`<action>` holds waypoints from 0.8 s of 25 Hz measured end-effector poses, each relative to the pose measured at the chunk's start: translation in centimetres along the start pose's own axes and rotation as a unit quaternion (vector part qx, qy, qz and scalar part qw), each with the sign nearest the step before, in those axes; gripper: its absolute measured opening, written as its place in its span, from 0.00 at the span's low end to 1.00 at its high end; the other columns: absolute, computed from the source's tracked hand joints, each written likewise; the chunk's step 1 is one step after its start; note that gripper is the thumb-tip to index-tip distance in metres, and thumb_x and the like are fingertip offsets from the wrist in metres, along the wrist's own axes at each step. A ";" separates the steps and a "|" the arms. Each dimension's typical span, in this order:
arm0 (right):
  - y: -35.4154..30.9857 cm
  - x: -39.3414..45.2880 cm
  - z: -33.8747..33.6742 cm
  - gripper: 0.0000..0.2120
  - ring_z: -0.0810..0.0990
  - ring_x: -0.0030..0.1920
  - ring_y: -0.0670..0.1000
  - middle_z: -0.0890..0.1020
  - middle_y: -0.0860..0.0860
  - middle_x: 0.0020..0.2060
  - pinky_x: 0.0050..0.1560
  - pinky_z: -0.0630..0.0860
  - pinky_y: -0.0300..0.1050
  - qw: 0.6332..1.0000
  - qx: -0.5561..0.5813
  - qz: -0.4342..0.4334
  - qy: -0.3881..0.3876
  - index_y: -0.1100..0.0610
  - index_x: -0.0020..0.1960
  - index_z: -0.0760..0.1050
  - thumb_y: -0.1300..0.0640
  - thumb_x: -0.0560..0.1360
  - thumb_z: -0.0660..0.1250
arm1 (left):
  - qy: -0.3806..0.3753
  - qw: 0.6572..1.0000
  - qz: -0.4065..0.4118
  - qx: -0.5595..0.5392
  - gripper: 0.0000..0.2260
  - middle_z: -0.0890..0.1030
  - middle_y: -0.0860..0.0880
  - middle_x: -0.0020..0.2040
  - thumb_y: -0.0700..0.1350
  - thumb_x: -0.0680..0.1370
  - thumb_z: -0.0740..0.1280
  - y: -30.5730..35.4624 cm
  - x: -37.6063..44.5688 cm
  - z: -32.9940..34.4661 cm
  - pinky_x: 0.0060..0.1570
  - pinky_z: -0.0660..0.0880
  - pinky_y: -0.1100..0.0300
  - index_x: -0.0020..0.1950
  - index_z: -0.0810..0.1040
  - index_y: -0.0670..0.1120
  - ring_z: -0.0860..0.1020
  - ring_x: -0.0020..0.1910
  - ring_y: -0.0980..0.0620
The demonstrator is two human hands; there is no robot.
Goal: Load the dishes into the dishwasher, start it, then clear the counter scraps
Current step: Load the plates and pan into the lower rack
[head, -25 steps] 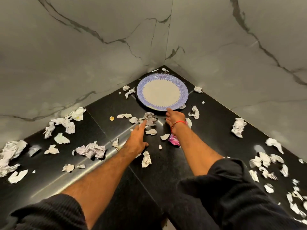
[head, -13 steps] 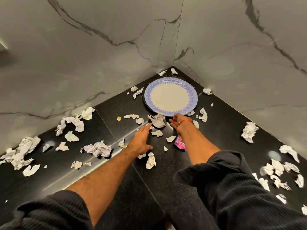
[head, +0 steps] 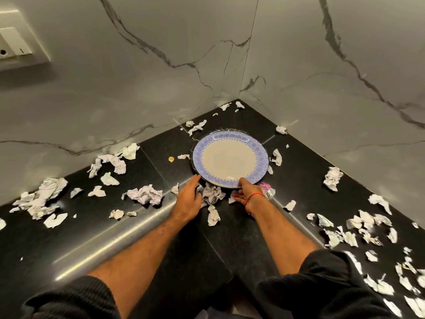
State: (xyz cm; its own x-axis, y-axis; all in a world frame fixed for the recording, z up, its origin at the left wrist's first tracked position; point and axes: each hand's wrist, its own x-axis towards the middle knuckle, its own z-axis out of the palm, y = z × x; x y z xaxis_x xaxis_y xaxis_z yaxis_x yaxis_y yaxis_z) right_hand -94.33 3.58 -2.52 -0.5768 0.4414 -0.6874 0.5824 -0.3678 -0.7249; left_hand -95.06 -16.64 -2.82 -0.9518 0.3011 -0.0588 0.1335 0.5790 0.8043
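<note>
A round plate (head: 230, 163) with a blue patterned rim and pale centre lies on the black counter (head: 299, 162) near the wall corner, and a dark rim shows beneath it. My right hand (head: 248, 193) grips the plate's near edge, thumb on top of the rim. My left hand (head: 188, 196) reaches with straight fingers to the plate's near-left edge. A crumpled paper ball (head: 212, 194) sits between my hands. Torn white paper scraps (head: 145, 194) litter the counter on both sides.
A pink wrapper (head: 266, 188) lies just right of my right wrist. Marble walls (head: 138, 88) close the corner behind the plate. A wall socket (head: 16, 44) is at the upper left. More scraps (head: 363, 229) crowd the right counter.
My left hand has slid forward from the counter to the plate's near-left edge. My right hand has closed on the plate's near rim. The view has pulled back.
</note>
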 end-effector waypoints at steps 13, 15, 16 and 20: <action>6.4 -7.6 0.4 0.12 0.76 0.26 0.52 0.78 0.55 0.36 0.22 0.69 0.38 0.990 -0.117 -0.053 0.063 0.60 0.55 0.73 0.54 0.77 0.69 | 0.070 0.996 0.056 -0.013 0.21 0.71 0.46 0.73 0.35 0.79 0.66 -2.3 -11.4 -3.7 0.75 0.65 0.53 0.72 0.74 0.43 0.69 0.73 0.49; 6.1 -9.2 0.5 0.12 0.77 0.28 0.53 0.77 0.56 0.35 0.23 0.73 0.40 0.994 -0.072 -0.046 0.063 0.62 0.59 0.73 0.58 0.78 0.67 | 0.075 0.994 0.081 -0.002 0.20 0.72 0.48 0.72 0.36 0.79 0.67 -2.7 -12.9 -5.3 0.73 0.67 0.49 0.71 0.75 0.44 0.70 0.72 0.50; 5.8 -9.9 0.5 0.13 0.79 0.32 0.55 0.79 0.57 0.39 0.26 0.77 0.43 0.997 -0.021 -0.048 0.049 0.63 0.61 0.72 0.59 0.78 0.65 | 0.075 0.993 0.086 0.000 0.20 0.73 0.48 0.72 0.36 0.79 0.67 -3.0 -13.5 -6.0 0.72 0.67 0.49 0.71 0.75 0.44 0.70 0.71 0.50; 6.1 -14.8 0.4 0.15 0.79 0.57 0.64 0.77 0.58 0.59 0.43 0.81 0.63 0.970 0.220 -0.099 -0.003 0.57 0.64 0.68 0.66 0.80 0.59 | 0.063 0.992 0.103 -0.025 0.19 0.75 0.45 0.69 0.35 0.79 0.68 -3.2 -16.7 -8.0 0.67 0.72 0.55 0.70 0.75 0.41 0.76 0.65 0.47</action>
State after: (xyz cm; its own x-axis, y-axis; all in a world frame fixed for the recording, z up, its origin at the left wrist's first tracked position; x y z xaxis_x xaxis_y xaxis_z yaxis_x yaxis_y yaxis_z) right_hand -82.52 -5.53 3.21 -0.6569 0.5343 -0.5321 0.1591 -0.5915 -0.7904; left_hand -81.85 -29.61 0.28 -0.9333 0.3096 0.1818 0.3176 0.4756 0.8203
